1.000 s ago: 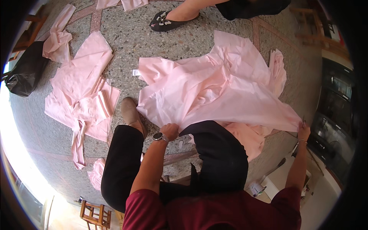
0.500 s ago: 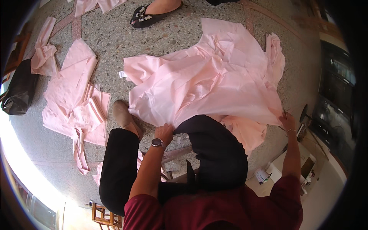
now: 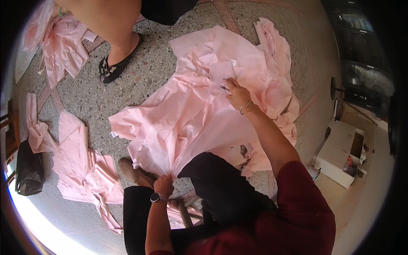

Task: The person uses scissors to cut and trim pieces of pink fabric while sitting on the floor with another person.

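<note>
Pink cloth, large and crumpled, lies spread over the speckled floor in front of the seated person, its near edge drawn up beside the right knee. Small white tag at its left edge; second white tag on its upper part, next to a paler square piece. Left hand: clamped on the near edge of the cloth, folds fanning out from the grip; watch on that wrist. Right hand: over the upper middle of the cloth, closed around a thin dark pointed tool, fingertips near the square piece; whether they also pinch fabric, cannot tell. Tan shoe just beside the cloth's lower left. Further left, a separate pink pile on the floor, with a black plastic bag near it. Upper left: another person's black shoe with a bow, and a bunched pink piece. Right side: white box, dark cabinet beyond.
</note>
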Tool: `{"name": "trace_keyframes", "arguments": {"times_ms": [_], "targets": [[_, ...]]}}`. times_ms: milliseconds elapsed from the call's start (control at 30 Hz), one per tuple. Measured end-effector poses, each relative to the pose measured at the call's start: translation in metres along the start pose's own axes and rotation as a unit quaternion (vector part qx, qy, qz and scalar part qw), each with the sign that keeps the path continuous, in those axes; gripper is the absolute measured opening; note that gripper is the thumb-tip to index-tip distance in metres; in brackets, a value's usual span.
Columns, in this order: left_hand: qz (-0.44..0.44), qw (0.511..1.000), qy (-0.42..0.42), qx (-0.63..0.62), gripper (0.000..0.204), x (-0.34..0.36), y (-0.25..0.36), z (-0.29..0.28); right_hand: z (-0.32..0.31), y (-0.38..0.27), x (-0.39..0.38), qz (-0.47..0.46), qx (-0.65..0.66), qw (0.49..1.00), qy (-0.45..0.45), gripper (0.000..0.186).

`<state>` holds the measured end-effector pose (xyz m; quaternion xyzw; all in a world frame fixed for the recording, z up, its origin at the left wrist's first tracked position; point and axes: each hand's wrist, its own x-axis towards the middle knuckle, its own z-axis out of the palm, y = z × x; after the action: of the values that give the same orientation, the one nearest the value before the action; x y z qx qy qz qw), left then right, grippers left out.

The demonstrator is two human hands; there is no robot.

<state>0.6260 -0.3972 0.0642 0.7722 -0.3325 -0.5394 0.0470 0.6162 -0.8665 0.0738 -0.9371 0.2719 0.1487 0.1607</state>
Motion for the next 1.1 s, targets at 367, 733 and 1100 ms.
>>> {"name": "trace_keyframes", "arguments": {"times_ms": [367,733,1100], "targets": [[-0.026,0.994,0.022,-0.106,0.035,-0.006,0.000,-0.042,0.014,-0.019,-0.014,0.023,0.115,0.991,0.072,0.014],[0.145,0.774,0.297,-0.541,0.038,-0.064,0.066,-0.172,-0.087,-0.256,-0.074,-0.317,0.617,0.690,-0.204,0.013],[-0.174,0.725,0.585,-0.320,0.045,-0.140,-0.029,-0.177,0.039,-0.041,-0.101,0.104,0.391,0.912,0.070,0.017]]}}
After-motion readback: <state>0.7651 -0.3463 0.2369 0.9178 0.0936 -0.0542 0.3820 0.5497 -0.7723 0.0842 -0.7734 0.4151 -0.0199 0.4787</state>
